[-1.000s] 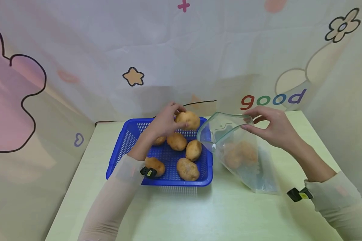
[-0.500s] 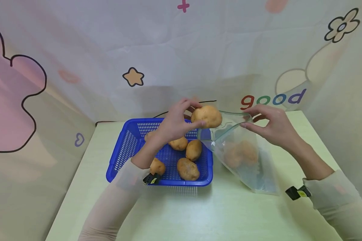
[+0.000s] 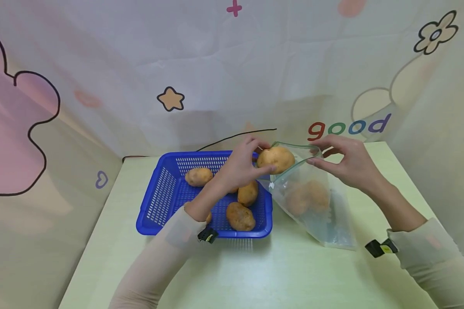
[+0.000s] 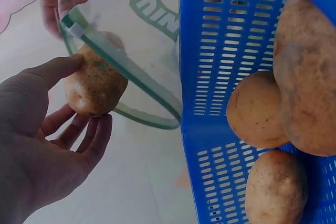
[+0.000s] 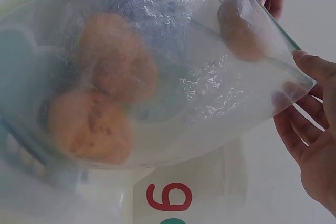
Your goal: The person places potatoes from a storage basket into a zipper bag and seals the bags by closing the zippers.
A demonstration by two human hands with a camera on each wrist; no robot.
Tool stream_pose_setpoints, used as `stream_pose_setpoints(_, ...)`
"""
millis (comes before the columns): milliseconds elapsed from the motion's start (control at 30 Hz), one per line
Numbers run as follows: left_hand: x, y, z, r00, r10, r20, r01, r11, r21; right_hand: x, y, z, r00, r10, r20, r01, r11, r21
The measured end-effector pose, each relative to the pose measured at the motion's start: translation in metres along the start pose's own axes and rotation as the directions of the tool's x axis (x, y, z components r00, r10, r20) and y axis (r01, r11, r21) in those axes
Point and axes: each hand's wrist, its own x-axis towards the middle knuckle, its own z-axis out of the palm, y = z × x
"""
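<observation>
My left hand (image 3: pixel 244 165) holds a potato (image 3: pixel 277 159) between thumb and fingers at the mouth of a clear zip bag (image 3: pixel 334 214). In the left wrist view, part of this potato (image 4: pixel 94 85) lies behind the bag's green zip edge (image 4: pixel 123 69). With thumb and fingertips, my right hand (image 3: pixel 348 161) pinches the far corner of the bag's mouth, which stands open. Two potatoes (image 5: pixel 113 59) show through the cloudy plastic lower in the bag. A white slider (image 3: pixel 271 185) sits at the near end of the zip.
Left of the bag stands a blue perforated basket (image 3: pixel 154 206) with several potatoes (image 3: pixel 241 216) in it, some partly hidden by my left arm. Both rest on a pale table (image 3: pixel 232 274). A printed cloth backdrop (image 3: pixel 224 77) hangs behind the table.
My left hand has carried the potato rightward from above the basket to the bag's mouth. My right hand stays at the bag's corner, nearly unmoved.
</observation>
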Motion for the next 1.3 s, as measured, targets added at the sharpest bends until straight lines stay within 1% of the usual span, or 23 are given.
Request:
stream_pose_setpoints(167,0.004,0.0,0.007,1.0,0.006,-0.005,-0.006,0.999,0.034,0.0,-0.001,0.0,1.0,0.013,-0.002,-0.013,1.0,0.007)
stream_pose_setpoints(333,0.0,-0.004,0.009,1.0,-0.001,-0.022,0.001,1.0,-0.018,-0.001,-0.002,0.001,1.0,0.012,-0.01,-0.012,1.0,0.009)
stream_pose_setpoints(400,-0.003,-0.007,0.008,0.999,-0.007,-0.041,0.005,0.999,-0.042,-0.001,-0.003,0.001,1.0,0.009,-0.007,-0.009,1.0,0.015)
stream_pose_setpoints(533,-0.012,-0.012,0.0,0.997,-0.032,-0.065,0.03,0.999,-0.035,0.0,-0.002,0.0,1.0,0.006,0.002,-0.006,1.0,0.022)
stream_pose_setpoints(633,-0.021,-0.016,-0.004,0.997,-0.051,-0.065,0.051,0.999,-0.003,0.001,-0.002,-0.001,1.0,0.004,-0.002,-0.004,1.0,0.018)
stream_pose_setpoints(733,-0.03,-0.022,-0.007,0.996,-0.067,-0.053,0.068,0.998,0.004,0.002,-0.002,-0.002,1.0,0.005,-0.009,-0.005,1.0,0.023)
stream_pose_setpoints(900,-0.049,-0.032,-0.008,0.994,-0.106,-0.017,0.106,0.994,-0.023,0.001,-0.004,-0.002,1.0,0.004,-0.014,-0.004,1.0,0.027)
stream_pose_setpoints(1067,-0.065,-0.048,-0.005,0.99,-0.135,0.034,0.136,0.99,-0.023,0.0,-0.004,-0.002,1.0,0.009,-0.018,-0.009,1.0,0.025)
stream_pose_setpoints(1200,-0.076,-0.066,-0.001,0.984,-0.144,0.106,0.148,0.989,-0.03,0.0,-0.002,-0.002,1.0,0.016,-0.013,-0.015,1.0,0.027)
stream_pose_setpoints(1300,-0.086,-0.076,0.002,0.971,-0.17,0.168,0.177,0.984,-0.025,0.0,0.0,-0.001,1.0,0.016,-0.01,-0.015,0.999,0.028)
